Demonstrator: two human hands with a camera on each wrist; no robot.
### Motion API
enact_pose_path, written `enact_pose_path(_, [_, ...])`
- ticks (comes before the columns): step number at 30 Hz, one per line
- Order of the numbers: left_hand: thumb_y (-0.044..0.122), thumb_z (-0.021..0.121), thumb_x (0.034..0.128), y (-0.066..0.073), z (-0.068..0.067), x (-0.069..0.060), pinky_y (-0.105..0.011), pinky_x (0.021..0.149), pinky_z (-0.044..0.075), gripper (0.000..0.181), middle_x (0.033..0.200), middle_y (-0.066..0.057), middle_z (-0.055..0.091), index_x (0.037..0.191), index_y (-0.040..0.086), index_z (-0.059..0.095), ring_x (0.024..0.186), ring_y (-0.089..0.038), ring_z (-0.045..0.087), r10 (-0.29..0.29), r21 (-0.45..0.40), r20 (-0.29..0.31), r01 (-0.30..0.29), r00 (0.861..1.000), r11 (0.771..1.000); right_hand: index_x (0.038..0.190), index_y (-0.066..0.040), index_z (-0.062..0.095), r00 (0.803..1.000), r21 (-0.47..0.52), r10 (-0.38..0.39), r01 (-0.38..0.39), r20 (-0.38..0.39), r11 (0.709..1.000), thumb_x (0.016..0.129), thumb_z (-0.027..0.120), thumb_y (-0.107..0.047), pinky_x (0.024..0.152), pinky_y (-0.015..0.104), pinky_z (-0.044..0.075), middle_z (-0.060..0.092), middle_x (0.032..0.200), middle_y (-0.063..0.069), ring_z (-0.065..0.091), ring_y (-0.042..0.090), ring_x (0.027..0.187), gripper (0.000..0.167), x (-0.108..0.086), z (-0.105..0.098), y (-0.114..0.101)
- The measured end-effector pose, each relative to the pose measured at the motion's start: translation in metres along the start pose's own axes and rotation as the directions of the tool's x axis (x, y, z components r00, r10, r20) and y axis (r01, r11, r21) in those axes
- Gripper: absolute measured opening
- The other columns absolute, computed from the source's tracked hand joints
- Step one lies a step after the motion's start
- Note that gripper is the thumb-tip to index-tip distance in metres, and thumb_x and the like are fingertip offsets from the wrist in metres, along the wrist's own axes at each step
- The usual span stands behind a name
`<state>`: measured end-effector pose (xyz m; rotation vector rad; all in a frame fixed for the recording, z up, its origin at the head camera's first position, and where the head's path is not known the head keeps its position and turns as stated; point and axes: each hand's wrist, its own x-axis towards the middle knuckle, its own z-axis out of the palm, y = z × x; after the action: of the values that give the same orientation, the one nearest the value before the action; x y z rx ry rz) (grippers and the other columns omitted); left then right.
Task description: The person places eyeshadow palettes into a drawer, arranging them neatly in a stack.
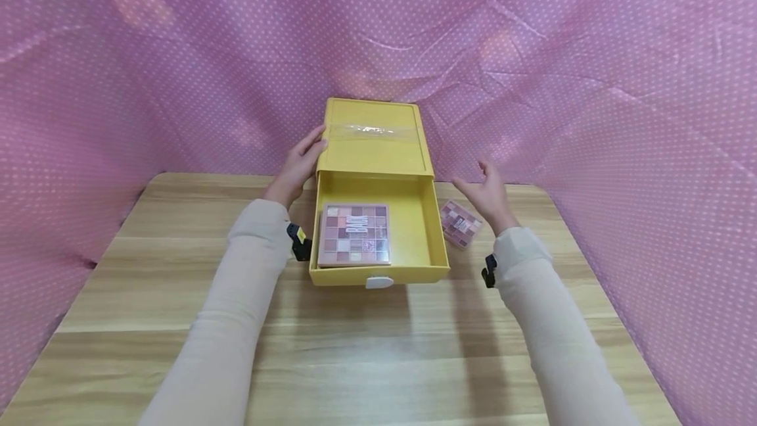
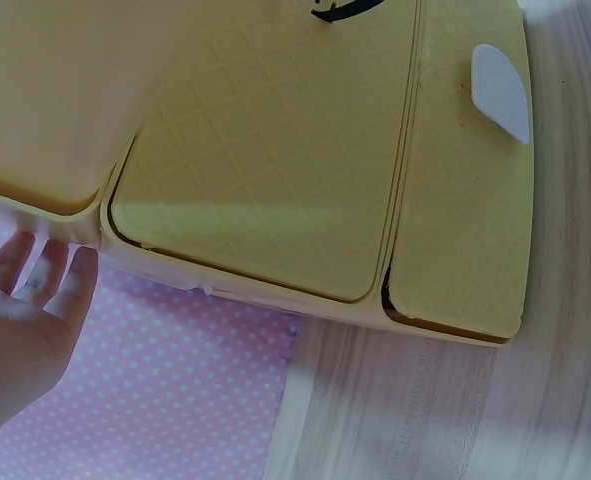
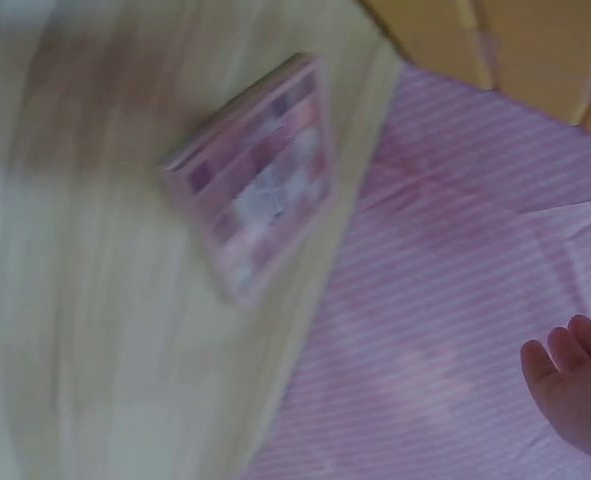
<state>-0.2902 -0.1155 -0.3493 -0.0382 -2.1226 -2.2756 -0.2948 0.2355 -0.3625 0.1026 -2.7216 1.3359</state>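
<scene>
A yellow drawer unit stands at the table's back with its top drawer pulled out. In the drawer's left part lies a pink palette case with a checkered lid. My left hand rests against the unit's left side; in the left wrist view the fingers of that hand touch its edge, extended. To the right of the drawer a smaller checkered palette lies on the table, seen also as a palette in the right wrist view. My right hand hovers above and beyond it, fingers spread, holding nothing.
The wooden table extends in front and to both sides. A pink dotted cloth hangs behind and at the sides. White handles, one in view, sit on the drawer fronts, and a strip of clear tape crosses the unit's top.
</scene>
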Motion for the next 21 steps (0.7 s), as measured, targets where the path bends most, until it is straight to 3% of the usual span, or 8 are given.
enact_pose_path(6, [0.031,0.051,0.0870,0.000,0.000,-0.001,-0.034,0.089,0.039,0.049,0.136,-0.002,0.030,0.133,0.024,0.036,0.113,-0.022,0.040,0.001,-0.009,-0.003,-0.001,1.000,1.000,0.139,-0.007,0.005,0.993,-0.060,0.094,-0.089,0.076,0.994,0.072,0.065,-0.046,0.099,0.050,0.017,0.012,0.140,0.017,0.014,0.034,0.125,0.098,-0.002,0.005,0.020])
enact_pose_path(16, [0.031,0.052,0.0865,0.000,0.000,-0.002,-0.033,0.091,0.037,0.049,0.137,0.000,0.029,0.132,0.025,0.036,0.117,-0.020,0.036,-0.006,-0.001,-0.015,0.006,1.000,1.000,0.133,0.009,-0.005,0.968,-0.184,0.142,-0.105,0.204,0.977,0.071,0.068,-0.040,0.100,0.048,0.011,0.003,0.137,0.030,0.006,0.041,0.124,0.107,-0.010,0.016,0.048])
enact_pose_path(21, [0.031,0.052,0.0864,0.001,0.000,-0.002,-0.033,0.090,0.038,0.049,0.137,-0.001,0.029,0.132,0.025,0.037,0.117,-0.021,0.037,-0.004,-0.003,-0.011,0.004,1.000,1.000,0.125,0.007,0.019,0.960,-0.324,0.179,-0.102,0.216,0.941,0.065,0.071,-0.043,0.091,0.053,0.028,0.026,0.122,0.029,0.029,0.040,0.108,0.094,-0.014,0.024,0.059])
